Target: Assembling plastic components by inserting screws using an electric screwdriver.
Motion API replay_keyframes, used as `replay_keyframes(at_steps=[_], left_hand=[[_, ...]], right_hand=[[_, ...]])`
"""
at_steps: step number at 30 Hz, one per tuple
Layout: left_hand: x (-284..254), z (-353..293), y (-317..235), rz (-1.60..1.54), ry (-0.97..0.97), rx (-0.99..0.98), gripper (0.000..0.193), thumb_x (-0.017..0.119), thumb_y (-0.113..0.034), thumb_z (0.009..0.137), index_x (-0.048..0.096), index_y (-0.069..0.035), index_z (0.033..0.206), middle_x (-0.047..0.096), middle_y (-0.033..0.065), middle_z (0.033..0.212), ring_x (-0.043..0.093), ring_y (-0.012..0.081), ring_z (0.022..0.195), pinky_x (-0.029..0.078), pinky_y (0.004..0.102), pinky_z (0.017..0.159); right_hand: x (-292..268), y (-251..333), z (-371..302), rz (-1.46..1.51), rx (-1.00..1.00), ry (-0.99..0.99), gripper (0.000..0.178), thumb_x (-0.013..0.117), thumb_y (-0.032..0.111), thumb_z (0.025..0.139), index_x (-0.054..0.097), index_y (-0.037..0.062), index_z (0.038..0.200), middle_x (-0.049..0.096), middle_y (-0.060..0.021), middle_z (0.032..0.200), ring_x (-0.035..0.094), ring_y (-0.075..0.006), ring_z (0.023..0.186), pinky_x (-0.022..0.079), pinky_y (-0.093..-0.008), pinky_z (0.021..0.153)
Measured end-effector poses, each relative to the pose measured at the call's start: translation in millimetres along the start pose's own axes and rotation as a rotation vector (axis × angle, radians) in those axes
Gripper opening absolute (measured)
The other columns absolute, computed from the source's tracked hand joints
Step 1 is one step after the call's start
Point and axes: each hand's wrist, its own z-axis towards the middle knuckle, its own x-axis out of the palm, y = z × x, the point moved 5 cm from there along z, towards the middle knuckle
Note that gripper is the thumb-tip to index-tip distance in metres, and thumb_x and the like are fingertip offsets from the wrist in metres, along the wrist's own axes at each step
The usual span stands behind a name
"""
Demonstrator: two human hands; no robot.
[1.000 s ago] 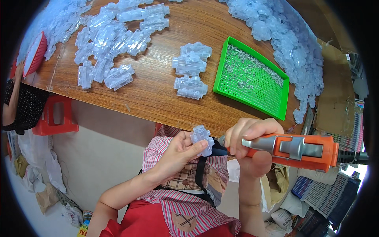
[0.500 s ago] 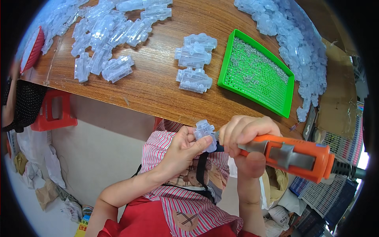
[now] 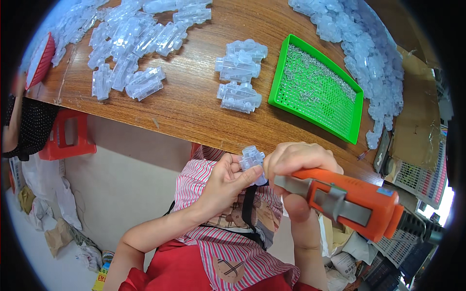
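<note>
My left hand [image 3: 226, 182] pinches a clear plastic housing [image 3: 252, 159] between thumb and fingers, just off the table's near edge. My right hand [image 3: 301, 162] is wrapped round the front of an orange electric screwdriver [image 3: 347, 199], whose cord runs off to the right. The tool's tip is hidden behind the right hand's fingers, close to the housing; I cannot tell whether they touch. A short stack of similar clear housings [image 3: 239, 97] lies on the table ahead. To its right is a green perforated tray [image 3: 277, 92] holding many small silver screws [image 3: 308, 72].
Heaps of clear plastic parts cover the table [image 3: 189, 97] at far left [image 3: 124, 39] and far right [image 3: 361, 53]. A red basket [image 3: 40, 60] stands at the left edge, near another person's arm [image 3: 14, 116]. Below is a red stool [image 3: 68, 136]; a cardboard box [image 3: 416, 111] stands at right.
The screwdriver's rear end has swung down and toward me, and my right hand has rolled with it. My left hand and the housing have stayed nearly still.
</note>
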Motion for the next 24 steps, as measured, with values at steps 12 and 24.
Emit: replay_keyframes(at_steps=[12, 24], left_hand=[[-3, -15, -7, -0.082, -0.121, -0.129, 0.039, 0.067, -0.008, 0.088, 0.042, -0.002, 0.117, 0.062, 0.0113, 0.11, 0.063, 0.0149, 0.098, 0.054, 0.0276, 0.084], [-9, -2, 0, -0.12, -0.205, 0.032, 0.036, 0.065, -0.006, 0.088, 0.036, -0.002, 0.11, 0.057, 0.0131, 0.11, 0.062, 0.0171, 0.098, 0.055, 0.0316, 0.087]], right_hand=[[-31, 31, 12, 0.278, -0.127, 0.012, 0.049, 0.058, 0.048, 0.091, 0.05, 0.001, 0.104, 0.054, -0.0024, 0.061, 0.052, -0.0151, 0.055, 0.047, -0.0295, 0.052], [-12, -2, 6, 0.26, 0.016, -0.092, 0.046, 0.065, 0.048, 0.086, 0.057, 0.0034, 0.094, 0.056, -0.0024, 0.06, 0.053, -0.016, 0.053, 0.046, -0.0312, 0.051]])
